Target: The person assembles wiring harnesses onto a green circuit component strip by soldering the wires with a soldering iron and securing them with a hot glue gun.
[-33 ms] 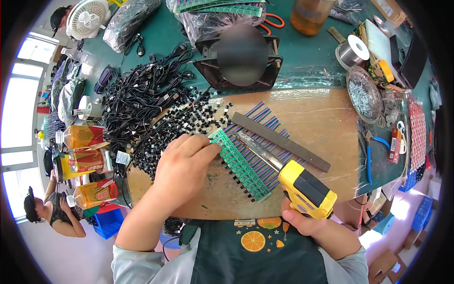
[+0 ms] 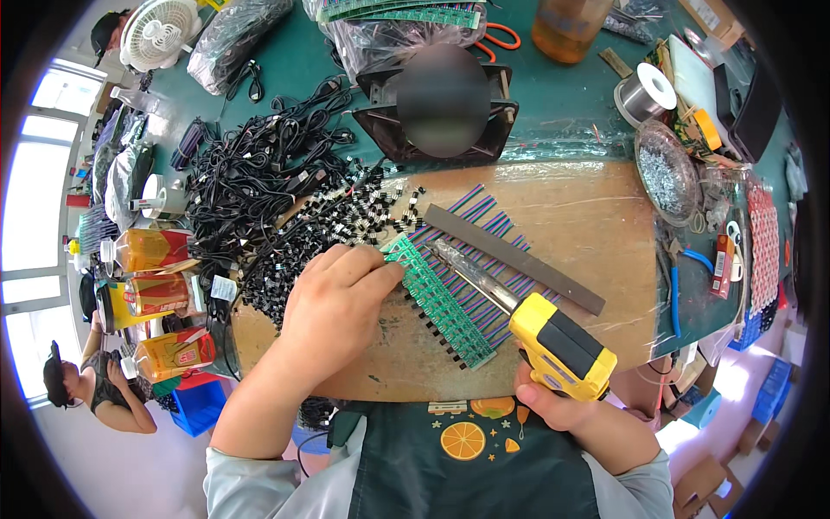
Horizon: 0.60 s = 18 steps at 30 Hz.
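My left hand [image 2: 339,290] is closed in a pinch at the upper left end of a green circuit board strip [image 2: 445,307]. Whatever its fingertips grip is hidden. Small black parts line the strip's lower left edge, and purple, pink and green wires [image 2: 471,212] run out beneath it to the upper right. Wrapped round the handle of a yellow and black soldering gun [image 2: 562,346] is my right hand [image 2: 553,402], mostly covered by the tool. The gun's metal barrel slants up left, its tip over the strip's upper end. A flat dark bar [image 2: 519,259] lies across the wires.
Left of the work board [image 2: 596,208] lie small black-and-white connectors [image 2: 320,225] and tangled black cables [image 2: 251,182]. A black fan [image 2: 380,130] stands behind it. On the right are a solder spool [image 2: 644,93], a dish of metal bits [image 2: 667,173] and blue-handled pliers [image 2: 674,294].
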Motion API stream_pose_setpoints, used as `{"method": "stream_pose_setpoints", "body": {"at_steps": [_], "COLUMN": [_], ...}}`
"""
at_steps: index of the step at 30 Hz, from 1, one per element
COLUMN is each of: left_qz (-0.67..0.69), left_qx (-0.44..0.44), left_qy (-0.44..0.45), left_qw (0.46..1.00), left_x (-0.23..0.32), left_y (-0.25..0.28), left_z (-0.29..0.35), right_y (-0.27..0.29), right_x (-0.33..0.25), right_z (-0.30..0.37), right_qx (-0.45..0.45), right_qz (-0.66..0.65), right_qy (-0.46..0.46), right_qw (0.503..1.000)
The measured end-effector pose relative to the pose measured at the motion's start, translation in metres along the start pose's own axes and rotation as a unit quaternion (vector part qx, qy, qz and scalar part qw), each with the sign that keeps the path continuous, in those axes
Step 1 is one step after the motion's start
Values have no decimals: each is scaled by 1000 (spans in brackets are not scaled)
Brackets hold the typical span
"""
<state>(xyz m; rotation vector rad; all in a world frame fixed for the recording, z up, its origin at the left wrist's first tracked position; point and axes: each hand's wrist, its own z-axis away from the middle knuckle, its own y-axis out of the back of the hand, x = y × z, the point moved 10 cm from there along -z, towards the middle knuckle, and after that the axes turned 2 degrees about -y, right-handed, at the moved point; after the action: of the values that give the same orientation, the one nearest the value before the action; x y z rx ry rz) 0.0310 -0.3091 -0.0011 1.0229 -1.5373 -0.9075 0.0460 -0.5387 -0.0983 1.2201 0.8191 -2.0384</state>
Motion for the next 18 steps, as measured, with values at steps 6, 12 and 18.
{"method": "stream_pose_setpoints", "body": {"at_steps": [6, 12, 18], "left_qz": [-9, 13, 20], "left_qx": [-25, -33, -47], "left_qy": [-31, -25, -19], "left_qw": [999, 999, 999], "left_x": [3, 0, -3], "left_y": [-3, -3, -3], "left_z": [-6, -7, -11], "right_y": [0, -1, 1], "right_x": [-8, -10, -7], "right_z": [-2, -2, -2], "right_qx": [6, 1, -4], "right_qz": [-1, 1, 12], "right_qy": [16, 17, 3], "right_qw": [1000, 1000, 1000]}}
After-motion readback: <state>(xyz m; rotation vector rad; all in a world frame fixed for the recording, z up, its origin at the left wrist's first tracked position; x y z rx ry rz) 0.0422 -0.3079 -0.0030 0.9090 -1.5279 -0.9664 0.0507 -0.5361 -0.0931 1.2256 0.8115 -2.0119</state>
